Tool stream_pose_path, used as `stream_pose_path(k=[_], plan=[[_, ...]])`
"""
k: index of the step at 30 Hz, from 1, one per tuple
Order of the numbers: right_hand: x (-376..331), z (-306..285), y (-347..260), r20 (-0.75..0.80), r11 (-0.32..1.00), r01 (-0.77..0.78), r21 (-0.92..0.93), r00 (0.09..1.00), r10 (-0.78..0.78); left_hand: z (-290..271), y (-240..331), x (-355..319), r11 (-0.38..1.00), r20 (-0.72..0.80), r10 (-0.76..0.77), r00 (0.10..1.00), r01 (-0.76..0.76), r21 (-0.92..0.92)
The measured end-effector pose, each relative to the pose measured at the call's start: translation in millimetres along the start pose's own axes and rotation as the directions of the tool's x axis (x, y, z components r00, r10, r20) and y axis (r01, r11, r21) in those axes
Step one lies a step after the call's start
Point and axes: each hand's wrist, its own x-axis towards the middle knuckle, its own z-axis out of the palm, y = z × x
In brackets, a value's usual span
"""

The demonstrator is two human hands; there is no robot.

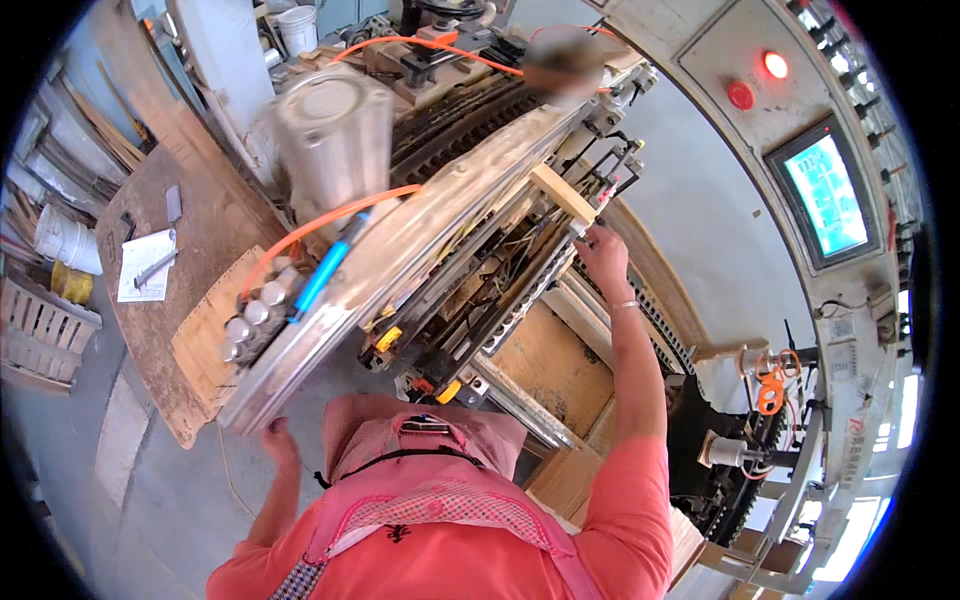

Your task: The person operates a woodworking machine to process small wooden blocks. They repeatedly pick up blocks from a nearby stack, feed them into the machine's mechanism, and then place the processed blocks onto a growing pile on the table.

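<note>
My right hand [605, 262] reaches forward over the machine, fingers drawn together at the near end of a pale wood block [562, 196]. What the fingertips hold there is hard to make out. The block lies across a rail [535, 280] of the machine, one end beside a small metal clamp assembly [622, 165]. My left hand [277, 430] hangs low on the left, by the near end of a long, pale machine beam [330, 325]. Its fingers are small and partly hidden. A blue pen-like tool [328, 268] lies on the beam.
Left stands a brown work table [150, 330] with a paper sheet [147, 265]. A grey cylindrical motor [335, 135] and an orange hose [330, 220] are above the beam. Right, a control panel holds a lit screen [825, 190] and a red button [740, 95]. A chain track [745, 510] runs below.
</note>
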Motion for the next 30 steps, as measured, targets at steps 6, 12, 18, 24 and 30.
stream_pose_path(k=[6,12,18,24,30], plan=[[83.5,38.3,16.1,0.031,0.987,0.123,-0.1,0.992,-0.12,207.9,188.6,-92.3,0.826,0.59,0.457,0.666,-0.564,-0.003],[109.8,59.1,32.1,0.207,0.975,0.127,-0.184,0.974,-0.088,278.3,201.5,-113.1,0.636,0.812,0.427,0.397,-0.77,0.042],[120.3,68.1,44.2,0.262,0.984,0.097,-0.149,0.963,-0.055,284.8,198.8,-113.4,0.631,0.855,0.329,0.4,-0.767,0.116],[126.8,63.1,53.1,0.277,0.982,0.138,-0.125,0.956,-0.099,286.2,194.6,-113.1,0.651,0.851,0.31,0.425,-0.747,0.135],[124.7,66.1,53.7,0.196,0.984,0.115,-0.139,0.977,-0.087,287.0,197.0,-111.5,0.645,0.85,0.308,0.427,-0.751,0.143]])
